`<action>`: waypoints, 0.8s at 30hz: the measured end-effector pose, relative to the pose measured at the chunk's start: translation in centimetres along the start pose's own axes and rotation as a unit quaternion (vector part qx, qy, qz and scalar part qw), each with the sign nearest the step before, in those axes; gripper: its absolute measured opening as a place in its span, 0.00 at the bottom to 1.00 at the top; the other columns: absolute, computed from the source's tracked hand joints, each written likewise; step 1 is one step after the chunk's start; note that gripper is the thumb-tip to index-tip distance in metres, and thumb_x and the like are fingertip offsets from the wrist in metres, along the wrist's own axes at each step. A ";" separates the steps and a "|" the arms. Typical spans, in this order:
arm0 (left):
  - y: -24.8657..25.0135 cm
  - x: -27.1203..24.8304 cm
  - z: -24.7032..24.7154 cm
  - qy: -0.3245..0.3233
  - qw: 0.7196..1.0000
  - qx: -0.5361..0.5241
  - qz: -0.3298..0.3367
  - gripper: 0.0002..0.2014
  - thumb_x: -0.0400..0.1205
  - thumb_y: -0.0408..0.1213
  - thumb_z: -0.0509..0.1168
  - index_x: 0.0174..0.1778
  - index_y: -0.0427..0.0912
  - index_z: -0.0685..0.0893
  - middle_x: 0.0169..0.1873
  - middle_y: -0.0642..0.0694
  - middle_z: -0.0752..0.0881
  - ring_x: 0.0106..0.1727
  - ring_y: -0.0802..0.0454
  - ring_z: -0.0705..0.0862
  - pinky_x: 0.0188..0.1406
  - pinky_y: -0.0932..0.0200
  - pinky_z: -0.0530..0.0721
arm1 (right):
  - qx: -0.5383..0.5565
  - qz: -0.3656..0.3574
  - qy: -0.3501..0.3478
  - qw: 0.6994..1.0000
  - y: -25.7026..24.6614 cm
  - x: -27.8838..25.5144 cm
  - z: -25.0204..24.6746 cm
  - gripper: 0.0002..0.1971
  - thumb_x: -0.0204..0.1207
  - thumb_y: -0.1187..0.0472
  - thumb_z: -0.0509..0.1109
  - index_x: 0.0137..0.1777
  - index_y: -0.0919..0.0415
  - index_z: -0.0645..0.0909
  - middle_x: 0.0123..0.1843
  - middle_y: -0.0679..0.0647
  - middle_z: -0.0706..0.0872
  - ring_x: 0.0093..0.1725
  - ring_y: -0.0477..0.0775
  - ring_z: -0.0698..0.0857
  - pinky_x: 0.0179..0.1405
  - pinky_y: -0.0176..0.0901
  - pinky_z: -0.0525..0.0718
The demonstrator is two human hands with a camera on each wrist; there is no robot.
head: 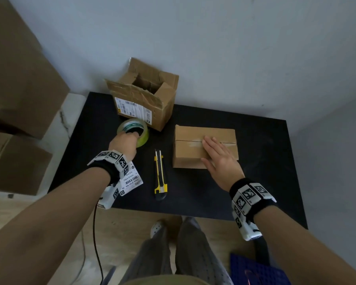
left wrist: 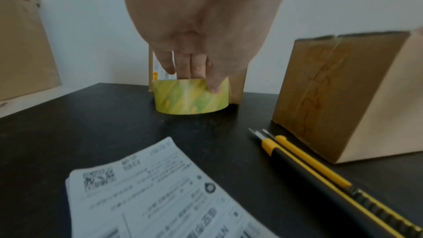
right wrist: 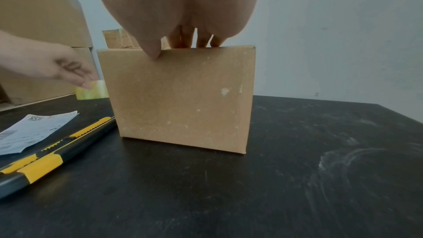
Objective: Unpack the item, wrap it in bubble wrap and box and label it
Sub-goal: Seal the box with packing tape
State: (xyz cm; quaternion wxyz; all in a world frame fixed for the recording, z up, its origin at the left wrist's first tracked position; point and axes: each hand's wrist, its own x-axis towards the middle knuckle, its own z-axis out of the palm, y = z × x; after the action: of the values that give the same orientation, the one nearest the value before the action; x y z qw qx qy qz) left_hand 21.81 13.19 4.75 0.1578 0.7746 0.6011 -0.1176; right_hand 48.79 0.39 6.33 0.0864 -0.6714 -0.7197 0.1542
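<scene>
**Both hands down on a black bench, one on tape, one on a closed box**

Nearest, a yellow-and-black utility knife (head: 160, 177) lies on the black bench (head: 265, 161), a printed label (left wrist: 160, 193) to its left. Beyond, the right hand (head: 220, 159) rests flat, fingers straight, on the closed cardboard box (head: 193, 159). The left hand (head: 124, 144) curls its grip onto the tape roll (left wrist: 190, 97), fingers seemingly inside the core. Farthest stands an opened carton (head: 144, 99).

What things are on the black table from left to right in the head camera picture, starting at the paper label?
Paper label → tape roll gripped by the left hand → utility knife → closed cardboard box → right hand resting flat on it.
</scene>
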 end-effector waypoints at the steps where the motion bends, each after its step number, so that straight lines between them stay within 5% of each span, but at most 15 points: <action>1: 0.0 -0.4 -0.4 0.012 1.000 -0.013 0.010 0.11 0.81 0.30 0.58 0.59 0.40 0.76 0.47 0.39 0.82 0.52 0.40 0.81 0.40 0.48 0.79 | -0.001 0.001 -0.001 1.000 0.0 0.0 0.0 0.28 0.84 0.53 0.59 0.81 0.58 0.60 0.83 0.52 0.60 0.83 0.51 0.56 0.83 0.47 0.51; 8: 0.0 -5.1 -2.3 0.057 0.988 -0.121 0.081 0.12 0.83 0.34 0.60 0.60 0.41 0.81 0.54 0.39 0.84 0.56 0.43 0.82 0.54 0.49 0.79 | -0.010 0.020 -0.041 0.999 -0.5 0.2 -0.6 0.28 0.85 0.50 0.55 0.83 0.55 0.55 0.85 0.49 0.55 0.84 0.48 0.52 0.84 0.46 0.48; 13: 0.1 -8.6 -3.3 0.077 0.972 -0.179 0.129 0.12 0.83 0.35 0.62 0.61 0.41 0.82 0.57 0.42 0.85 0.65 0.43 0.79 0.75 0.49 0.66 | -0.004 0.021 -0.070 0.997 -0.8 0.3 -1.8 0.28 0.85 0.52 0.56 0.83 0.55 0.56 0.85 0.49 0.55 0.84 0.49 0.52 0.83 0.47 0.51; 17: 2.4 -10.2 -5.1 0.103 0.960 -0.213 0.149 0.15 0.82 0.34 0.63 0.65 0.40 0.80 0.62 0.43 0.83 0.69 0.45 0.77 0.72 0.50 0.69 | -0.004 0.009 -0.097 0.995 -0.6 0.3 -2.6 0.27 0.85 0.54 0.57 0.82 0.55 0.57 0.84 0.48 0.56 0.83 0.52 0.56 0.82 0.51 0.59; 20: 4.3 -10.4 -6.0 0.111 0.947 -0.233 0.192 0.16 0.82 0.34 0.63 0.66 0.42 0.79 0.60 0.44 0.83 0.63 0.49 0.81 0.66 0.47 0.78 | -0.003 -0.005 -0.110 0.994 -0.1 0.8 -3.0 0.26 0.84 0.58 0.58 0.81 0.56 0.59 0.83 0.49 0.57 0.80 0.55 0.63 0.79 0.50 0.64; 24: 7.2 -9.4 -6.8 0.077 0.942 -0.234 0.226 0.16 0.83 0.33 0.62 0.67 0.41 0.79 0.60 0.47 0.81 0.60 0.54 0.79 0.61 0.58 0.77 | 0.006 -0.023 -0.118 0.993 0.5 1.2 -3.3 0.27 0.82 0.64 0.59 0.81 0.57 0.61 0.83 0.50 0.59 0.79 0.55 0.64 0.78 0.47 0.64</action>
State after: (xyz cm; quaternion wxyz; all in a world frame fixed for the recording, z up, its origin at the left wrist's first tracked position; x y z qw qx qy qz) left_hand 26.43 5.81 15.29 0.3099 0.8383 0.4308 0.1251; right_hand 50.22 2.00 9.14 0.0082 -0.6311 -0.7395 0.2343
